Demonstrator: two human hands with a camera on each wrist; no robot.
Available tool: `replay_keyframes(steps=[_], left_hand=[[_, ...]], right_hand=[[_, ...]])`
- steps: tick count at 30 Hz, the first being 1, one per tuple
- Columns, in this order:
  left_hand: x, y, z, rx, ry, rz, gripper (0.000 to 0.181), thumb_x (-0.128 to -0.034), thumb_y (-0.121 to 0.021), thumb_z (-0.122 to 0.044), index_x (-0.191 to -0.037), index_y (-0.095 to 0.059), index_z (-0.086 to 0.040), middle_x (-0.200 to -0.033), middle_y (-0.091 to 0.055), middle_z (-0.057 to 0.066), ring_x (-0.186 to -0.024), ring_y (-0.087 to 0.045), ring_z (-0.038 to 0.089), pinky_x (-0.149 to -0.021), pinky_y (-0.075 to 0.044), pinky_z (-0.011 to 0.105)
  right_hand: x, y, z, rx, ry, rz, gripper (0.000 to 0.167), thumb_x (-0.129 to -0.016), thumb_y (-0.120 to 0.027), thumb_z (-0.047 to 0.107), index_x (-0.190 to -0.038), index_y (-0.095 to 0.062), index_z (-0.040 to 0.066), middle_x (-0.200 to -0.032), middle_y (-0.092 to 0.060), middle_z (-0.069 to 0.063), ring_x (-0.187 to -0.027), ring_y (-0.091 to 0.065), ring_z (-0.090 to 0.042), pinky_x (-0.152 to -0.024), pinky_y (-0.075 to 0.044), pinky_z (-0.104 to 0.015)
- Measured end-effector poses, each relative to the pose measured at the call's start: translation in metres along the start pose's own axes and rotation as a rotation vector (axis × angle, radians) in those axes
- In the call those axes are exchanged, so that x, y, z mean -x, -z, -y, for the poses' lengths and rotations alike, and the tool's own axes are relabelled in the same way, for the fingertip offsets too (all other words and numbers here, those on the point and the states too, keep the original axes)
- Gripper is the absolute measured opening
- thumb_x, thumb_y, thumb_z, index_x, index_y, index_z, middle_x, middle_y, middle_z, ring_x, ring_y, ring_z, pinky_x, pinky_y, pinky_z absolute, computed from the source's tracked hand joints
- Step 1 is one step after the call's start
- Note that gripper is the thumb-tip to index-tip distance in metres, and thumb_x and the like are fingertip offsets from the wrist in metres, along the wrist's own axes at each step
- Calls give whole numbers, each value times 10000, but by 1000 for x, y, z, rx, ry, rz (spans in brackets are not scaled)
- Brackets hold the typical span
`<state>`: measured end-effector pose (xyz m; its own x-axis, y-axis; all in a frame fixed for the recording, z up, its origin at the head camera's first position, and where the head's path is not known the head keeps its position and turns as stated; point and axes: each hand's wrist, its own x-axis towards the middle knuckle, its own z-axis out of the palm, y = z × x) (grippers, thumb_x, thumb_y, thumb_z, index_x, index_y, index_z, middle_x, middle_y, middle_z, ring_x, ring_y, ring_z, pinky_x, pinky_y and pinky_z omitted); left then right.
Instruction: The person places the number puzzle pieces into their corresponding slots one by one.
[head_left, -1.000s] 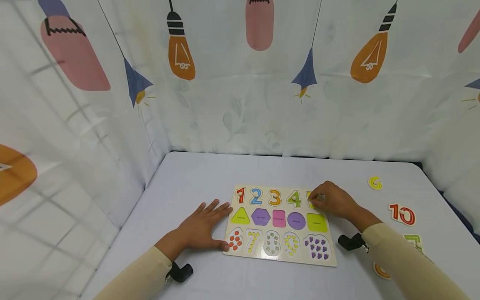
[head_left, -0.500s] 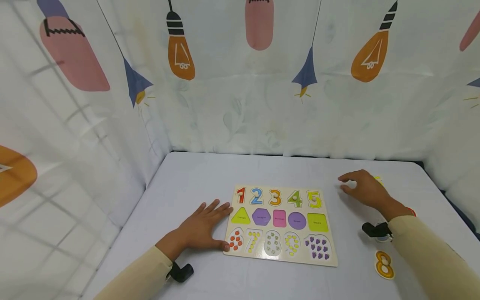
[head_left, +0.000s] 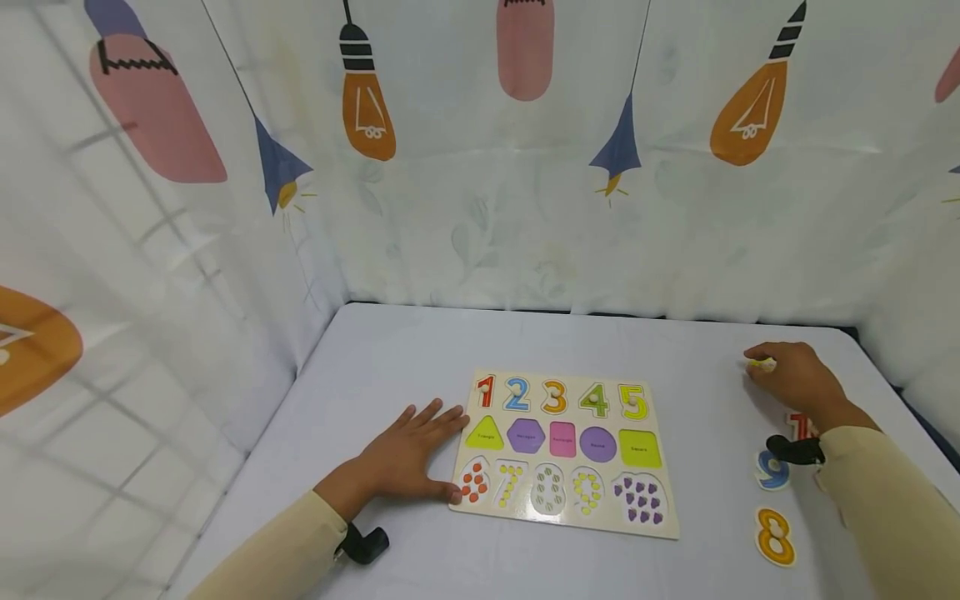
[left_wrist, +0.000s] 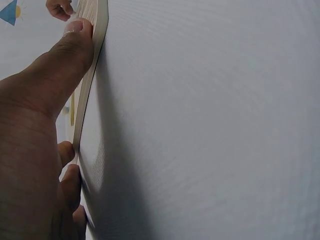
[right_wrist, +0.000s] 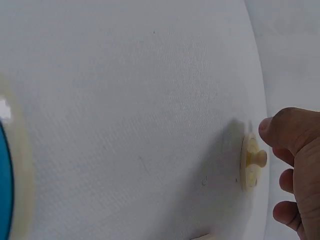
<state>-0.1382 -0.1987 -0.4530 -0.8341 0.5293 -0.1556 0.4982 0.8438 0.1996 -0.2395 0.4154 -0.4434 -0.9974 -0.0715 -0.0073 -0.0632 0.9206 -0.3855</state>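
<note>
A wooden number puzzle board [head_left: 562, 500] lies on the white table, with knobbed pieces 1 to 5 seated in its top row. My left hand [head_left: 408, 458] is spread at the board's left side. Its thumb [left_wrist: 70, 55] rests on the board's corner, and the fingers touch the left edge. My right hand [head_left: 798, 379] is at the far right over the yellow number 6 piece [head_left: 763, 364], mostly covering it. From the right wrist, the piece's wooden knob [right_wrist: 257, 158] stands free beside the loosely bent fingers, with a gap between them.
Loose number pieces lie right of the board: a red 10 [head_left: 801, 427] partly behind the wrist, a blue 9 [head_left: 772, 471] and an orange 8 [head_left: 775, 537]. Another piece is mostly hidden under the right forearm. A patterned cloth [head_left: 487, 208] hangs behind the table.
My right hand has left the number 5 piece in the board's top row and moved right to the yellow 6. My left hand has stayed by the board.
</note>
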Motion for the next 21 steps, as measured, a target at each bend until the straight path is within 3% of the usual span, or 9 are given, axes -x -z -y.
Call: replay_keyframes(steps=[7, 15, 21], left_hand=[[0, 1, -1, -1, 10, 6, 1124, -733, -597, -888, -1626, -322, -264, -1678, -259, -83, -1561, -137, 269, -1239, -128, 550], [-1, -2, 0, -17, 13, 11, 1123, -735, -574, -902, -1631, -302, -282, -1683, -237, -103, -1564, -117, 245, -1243, -120, 533], [0, -2, 0, -26, 16, 10, 1125, -733, -570, -905, -1631, -301, -284, -1683, -238, -101, -1565, -116, 244, -1243, -123, 533]], right_hand=[[1, 2, -5, 15, -39, 59, 401, -1004, -628, 225, -1268, -625, -76, -1250, -584, -367, -1102, -529, -551, -894, -444, -717], [4, 2, -10, -5, -76, 37, 399, -1000, -617, 238, -1241, -626, -80, -1224, -599, -352, -1061, -545, -518, -833, -469, -670], [2, 2, -11, 12, -46, 19, 392, -989, -653, 249, -1229, -647, -61, -1188, -629, -325, -1009, -574, -473, -765, -494, -600]])
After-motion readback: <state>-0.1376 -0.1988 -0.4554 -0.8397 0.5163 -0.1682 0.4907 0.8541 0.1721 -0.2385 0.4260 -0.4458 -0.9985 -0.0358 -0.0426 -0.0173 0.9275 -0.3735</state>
